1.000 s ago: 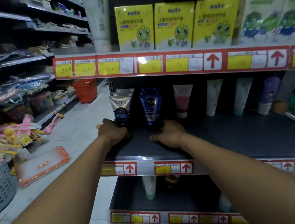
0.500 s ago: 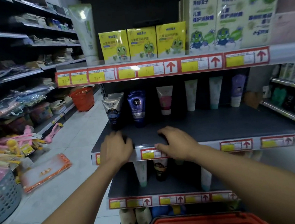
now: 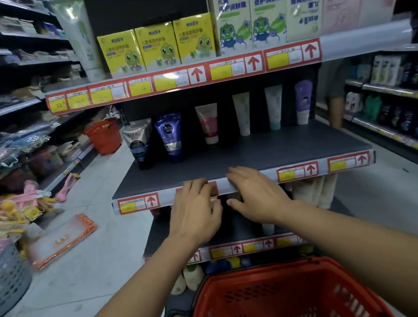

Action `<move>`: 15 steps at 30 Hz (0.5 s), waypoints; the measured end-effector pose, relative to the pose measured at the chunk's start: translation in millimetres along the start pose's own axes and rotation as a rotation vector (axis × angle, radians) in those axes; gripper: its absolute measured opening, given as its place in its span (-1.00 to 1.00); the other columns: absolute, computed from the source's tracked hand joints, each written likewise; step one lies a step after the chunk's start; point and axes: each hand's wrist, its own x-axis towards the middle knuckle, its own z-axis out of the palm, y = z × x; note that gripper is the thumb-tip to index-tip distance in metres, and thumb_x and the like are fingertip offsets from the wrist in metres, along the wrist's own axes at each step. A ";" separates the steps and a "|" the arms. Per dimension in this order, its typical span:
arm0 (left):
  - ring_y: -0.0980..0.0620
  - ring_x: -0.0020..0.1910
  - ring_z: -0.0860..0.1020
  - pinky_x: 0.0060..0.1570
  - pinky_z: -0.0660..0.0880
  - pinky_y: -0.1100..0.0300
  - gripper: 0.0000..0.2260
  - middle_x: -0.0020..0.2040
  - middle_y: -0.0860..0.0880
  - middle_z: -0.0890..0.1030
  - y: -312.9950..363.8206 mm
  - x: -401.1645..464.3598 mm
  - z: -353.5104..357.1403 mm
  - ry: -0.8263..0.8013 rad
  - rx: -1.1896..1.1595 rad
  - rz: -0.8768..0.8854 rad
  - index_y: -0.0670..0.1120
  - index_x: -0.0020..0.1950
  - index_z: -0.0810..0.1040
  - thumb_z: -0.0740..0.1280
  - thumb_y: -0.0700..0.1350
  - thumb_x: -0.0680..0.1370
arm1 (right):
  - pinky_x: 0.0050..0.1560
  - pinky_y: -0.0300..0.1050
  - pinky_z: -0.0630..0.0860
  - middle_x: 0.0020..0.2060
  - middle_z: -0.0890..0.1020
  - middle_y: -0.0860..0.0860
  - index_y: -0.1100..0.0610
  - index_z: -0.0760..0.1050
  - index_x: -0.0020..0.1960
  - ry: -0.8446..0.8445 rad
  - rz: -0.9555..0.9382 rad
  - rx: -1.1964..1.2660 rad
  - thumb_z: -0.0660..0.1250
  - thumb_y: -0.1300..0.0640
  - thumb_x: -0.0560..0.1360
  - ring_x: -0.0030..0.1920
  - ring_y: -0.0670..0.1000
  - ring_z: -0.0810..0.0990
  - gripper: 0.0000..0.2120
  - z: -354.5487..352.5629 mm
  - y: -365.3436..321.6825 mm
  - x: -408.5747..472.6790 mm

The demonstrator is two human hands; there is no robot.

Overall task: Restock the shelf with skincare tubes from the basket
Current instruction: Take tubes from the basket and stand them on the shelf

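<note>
step: between placements, I judge; both my hands are empty and sit at the front lip of the shelf (image 3: 242, 159), with nothing being carried
left hand (image 3: 196, 214): grip apart, fingers loose and spread, holding nothing; it hangs just in front of the price strip (image 3: 140, 204)
right hand (image 3: 256, 197): grip apart too, fingers stretched forward, tips over the shelf's front edge; whether they touch it I cannot tell
tubes on shelf: six stand upright along the back, a grey one (image 3: 138, 143) at the left, a blue one (image 3: 170, 136) just beside it, then a pink one (image 3: 208, 123), two pale ones (image 3: 243, 114) and a purple one (image 3: 303, 102) spaced further apart
shelf: the whole front part in front of that row is bare dark board
basket (image 3: 283, 298): red, low and right below my arms; a few things lie in its bottom at the picture's lower edge, pale and pink, too cut off to name as tubes for sure
far basket (image 3: 104, 136): a second red one on the floor down the aisle, well apart from me
progress: early, I judge, since one thin row stands and most of the board is unfilled
next move: calls for dropping a hand down into the basket, closing the grip round one tube, lifting it clear of the rim, and standing it cap down in front of or beside the matching kind
care: the tubes stand on narrow caps, so a knock from my wrist could topple the row
</note>
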 end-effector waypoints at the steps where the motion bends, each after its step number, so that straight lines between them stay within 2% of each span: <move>1: -0.07 0.32 0.44 0.26 0.41 0.00 -0.61 0.34 0.00 0.55 6.2 -3.6 2.6 -0.005 0.004 0.012 -0.04 0.32 0.58 0.25 0.09 0.58 | 0.57 -0.06 0.11 0.56 0.29 0.08 0.15 0.26 0.57 0.011 -0.006 -0.008 0.35 -0.12 0.56 0.56 0.08 0.21 -0.32 2.2 2.2 -4.9; 4: -0.06 0.31 0.45 0.29 0.41 0.01 -0.55 0.34 0.00 0.55 23.6 -14.3 11.1 -0.025 -0.010 0.033 -0.06 0.38 0.57 0.21 0.11 0.57 | 0.59 -0.04 0.09 0.59 0.23 0.06 0.14 0.25 0.57 0.029 -0.017 -0.026 0.33 -0.13 0.56 0.59 0.05 0.14 -0.32 9.1 8.2 -19.5; 8: -0.05 0.35 0.43 0.31 0.41 0.00 -0.53 0.35 -0.01 0.56 45.9 -31.0 30.3 -0.081 -0.016 0.058 -0.08 0.43 0.54 0.23 0.09 0.58 | 0.59 -0.08 0.04 0.58 0.25 0.06 0.15 0.29 0.55 0.048 -0.016 -0.040 0.35 -0.10 0.55 0.59 0.04 0.15 -0.34 18.9 15.9 -42.5; 15: -0.04 0.42 0.38 0.36 0.35 0.03 -0.50 0.43 0.00 0.49 65.6 -62.1 69.8 -0.204 -0.041 0.035 -0.06 0.52 0.45 0.24 0.07 0.61 | 0.57 -0.04 0.16 0.55 0.31 0.09 0.19 0.30 0.55 -0.039 0.041 -0.021 0.38 -0.07 0.54 0.55 0.08 0.24 -0.33 56.9 41.1 -86.8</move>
